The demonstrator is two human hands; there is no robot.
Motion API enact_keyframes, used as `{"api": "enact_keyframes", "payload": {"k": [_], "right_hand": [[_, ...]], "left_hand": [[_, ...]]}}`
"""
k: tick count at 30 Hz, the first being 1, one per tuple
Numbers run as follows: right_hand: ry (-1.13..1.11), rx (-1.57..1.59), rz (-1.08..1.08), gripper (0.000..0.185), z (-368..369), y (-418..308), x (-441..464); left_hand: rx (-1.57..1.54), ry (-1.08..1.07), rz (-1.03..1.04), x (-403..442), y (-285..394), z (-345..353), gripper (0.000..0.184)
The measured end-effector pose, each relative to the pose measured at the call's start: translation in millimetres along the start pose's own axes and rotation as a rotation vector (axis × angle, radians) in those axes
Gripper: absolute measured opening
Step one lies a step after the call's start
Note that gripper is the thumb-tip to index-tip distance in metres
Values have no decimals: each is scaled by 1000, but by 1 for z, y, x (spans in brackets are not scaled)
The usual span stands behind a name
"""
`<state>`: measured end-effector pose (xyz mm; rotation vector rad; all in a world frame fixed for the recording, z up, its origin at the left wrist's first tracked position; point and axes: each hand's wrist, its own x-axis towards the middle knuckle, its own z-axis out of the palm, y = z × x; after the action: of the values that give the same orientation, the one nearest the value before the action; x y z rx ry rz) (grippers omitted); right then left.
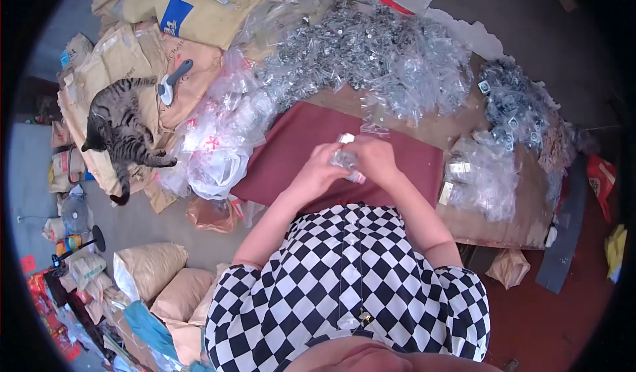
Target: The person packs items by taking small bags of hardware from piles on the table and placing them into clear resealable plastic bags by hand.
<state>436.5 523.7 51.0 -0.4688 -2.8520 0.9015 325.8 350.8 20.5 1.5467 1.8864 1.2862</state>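
Note:
Both of my hands meet over a dark red cloth in front of my chest. My left hand wraps round one side of a small clear plastic bag, and my right hand closes on its other side. The bag's contents are too small to make out. Just beyond my right hand lies another small clear bag, at the far edge of the cloth.
A large heap of small clear bags spreads behind the cloth. More packets lie at right. Crumpled plastic bags, a cat on paper sacks and a grey-handled brush are at left.

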Motion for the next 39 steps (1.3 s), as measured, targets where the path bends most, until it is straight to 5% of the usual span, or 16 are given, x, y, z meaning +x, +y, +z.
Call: {"api": "enact_keyframes", "payload": {"k": [2, 4, 10, 12, 14, 22, 24, 26, 28, 30, 32, 35, 39], "right_hand": [[-270, -421, -114, 29, 11, -5, -6], [-285, -454, -108, 29, -7, -13, -9], [64, 1310, 345, 16, -35, -9, -8], [-12, 1366, 263, 23, -38, -17, -10], [-145, 290, -134, 28, -40, -20, -12], [-25, 319, -120, 33, -58, -25, -10], [-285, -21, -303, 32, -41, -28, -15], [-290, -22, -255, 35, -39, -32, -19], [-50, 289, -264, 37, -63, -39, -18], [-38, 315, -153, 42, -79, -36, -24], [-88, 66, -293, 45, -83, -28, -35], [-251, 152, -376, 44, -55, -25, -51], [-751, -242, -196, 19, -30, -11, -51]], "left_hand": [[25, -78, 51, -3, 7, 7, 20], [28, -92, 48, -3, 12, 7, 21], [3, 25, -15, 1, 10, -2, 21], [19, 6, 9, 3, 13, -3, 21], [-3, 2, 43, 6, 19, -7, 23], [-70, -99, 35, -5, 21, -5, 23], [-64, -95, 34, -4, 24, -7, 22], [-39, -101, 31, -4, 23, -9, 20], [-27, -92, 48, -6, 21, -13, 20], [-18, -94, 66, -9, 21, -15, 19], [-41, -96, 61, -6, 26, -14, 18], [-29, -168, 70, 1, 33, -12, 16], [-129, -357, 143, 13, 52, -3, 15]]}}
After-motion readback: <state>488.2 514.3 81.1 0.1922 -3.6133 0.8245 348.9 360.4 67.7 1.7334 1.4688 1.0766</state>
